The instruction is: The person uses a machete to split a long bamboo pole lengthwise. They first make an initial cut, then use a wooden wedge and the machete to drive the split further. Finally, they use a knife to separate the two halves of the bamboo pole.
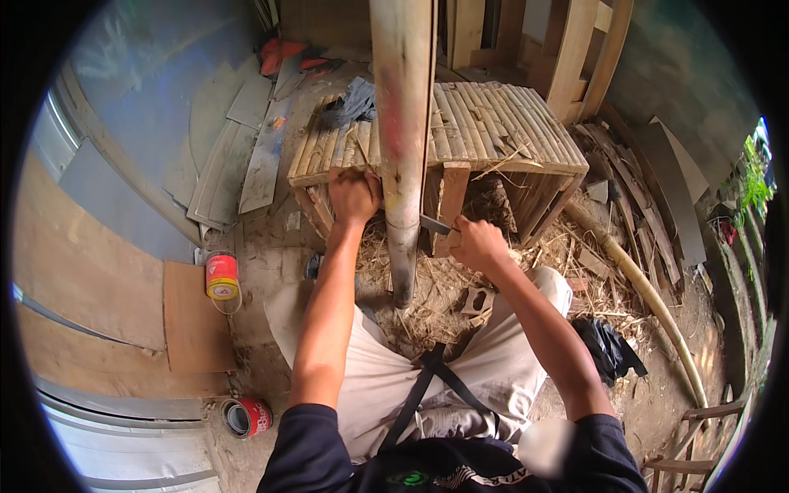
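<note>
A bamboo pole [403,205] rises in front of me, its lower end over the straw-strewn ground between my legs and its top beyond the upper edge of the view. My right hand [479,245] is closed around a knife [436,224], whose flat blade points left and reaches the pole's right side. On the pole's other side, my left hand [355,195] is closed at the front edge of a low bench [509,131] topped with bamboo slats. What its fingers hold, if anything, is hidden.
A grey cloth [353,103] lies on the bench. Red paint cans [222,275] stand at left. A black plastic bag [608,349] and a long bamboo pole [649,292] lie at right. Straw, a hollow block [475,301] and scrap boards [633,205] litter the ground.
</note>
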A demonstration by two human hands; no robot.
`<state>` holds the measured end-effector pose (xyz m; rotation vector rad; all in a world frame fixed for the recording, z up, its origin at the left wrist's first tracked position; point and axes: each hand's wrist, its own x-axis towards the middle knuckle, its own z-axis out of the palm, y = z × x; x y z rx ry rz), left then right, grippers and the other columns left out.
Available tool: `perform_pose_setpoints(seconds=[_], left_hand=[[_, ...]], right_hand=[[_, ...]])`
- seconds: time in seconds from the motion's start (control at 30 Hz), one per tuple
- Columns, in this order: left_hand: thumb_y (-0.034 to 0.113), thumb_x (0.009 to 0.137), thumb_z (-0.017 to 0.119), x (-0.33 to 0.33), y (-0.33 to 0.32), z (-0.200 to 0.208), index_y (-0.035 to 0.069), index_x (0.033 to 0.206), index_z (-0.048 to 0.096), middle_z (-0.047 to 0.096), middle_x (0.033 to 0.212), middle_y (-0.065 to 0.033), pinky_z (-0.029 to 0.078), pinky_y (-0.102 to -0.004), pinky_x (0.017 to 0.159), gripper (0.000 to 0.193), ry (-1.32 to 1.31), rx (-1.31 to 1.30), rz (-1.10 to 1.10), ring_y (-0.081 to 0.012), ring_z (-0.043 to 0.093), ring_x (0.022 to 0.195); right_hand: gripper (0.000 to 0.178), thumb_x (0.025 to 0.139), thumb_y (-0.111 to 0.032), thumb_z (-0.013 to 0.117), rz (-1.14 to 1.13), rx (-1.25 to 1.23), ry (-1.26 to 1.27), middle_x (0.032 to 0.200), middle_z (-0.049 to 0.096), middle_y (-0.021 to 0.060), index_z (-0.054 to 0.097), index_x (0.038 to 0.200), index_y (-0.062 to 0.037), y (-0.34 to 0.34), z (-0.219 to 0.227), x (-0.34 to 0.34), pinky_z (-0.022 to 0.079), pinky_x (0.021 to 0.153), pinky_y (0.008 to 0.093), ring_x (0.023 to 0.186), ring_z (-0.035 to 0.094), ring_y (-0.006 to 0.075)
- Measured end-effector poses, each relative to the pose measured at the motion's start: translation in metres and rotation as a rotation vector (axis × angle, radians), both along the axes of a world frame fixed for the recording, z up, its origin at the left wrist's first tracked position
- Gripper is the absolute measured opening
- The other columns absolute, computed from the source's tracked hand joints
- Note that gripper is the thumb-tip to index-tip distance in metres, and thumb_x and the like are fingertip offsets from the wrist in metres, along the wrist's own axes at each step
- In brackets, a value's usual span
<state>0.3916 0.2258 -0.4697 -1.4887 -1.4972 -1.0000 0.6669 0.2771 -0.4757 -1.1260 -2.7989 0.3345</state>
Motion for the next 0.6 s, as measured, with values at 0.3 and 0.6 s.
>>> perform_pose_setpoints(seconds=[0.3, 0.6], left_hand=[[0.016, 0.096, 0.043, 0.027, -0.013, 0.039, 0.005, 0.064, 0.058, 0.058, 0.061, -0.0182, 0.040, -0.0487, 0.075, 0.037, -0.285, -0.091, 0.090, -0.0362, 0.058, 0.066], [0.042, 0.102, 0.048, 0.017, -0.037, 0.106, -0.008, 0.135, 0.038, 0.047, 0.131, -0.0217, 0.033, -0.0442, 0.109, 0.061, -0.528, 0.486, -0.458, -0.0324, 0.048, 0.121]], right_hand=[[0.040, 0.081, -0.026, 0.065, -0.107, -0.043, -0.035, 0.077, 0.068, 0.0235, 0.057, 0.111, -0.0005, -0.018, 0.021, 0.001, 0.057, 0.068, 0.0524, 0.076, 0.070, 0.0425], [0.034, 0.076, -0.016, 0.065, 0.000, -0.159, 0.248, 0.079, 0.068, 0.0269, 0.059, 0.102, 0.0058, -0.044, -0.061, -0.022, 0.056, 0.075, 0.0513, 0.079, 0.069, 0.0438]])
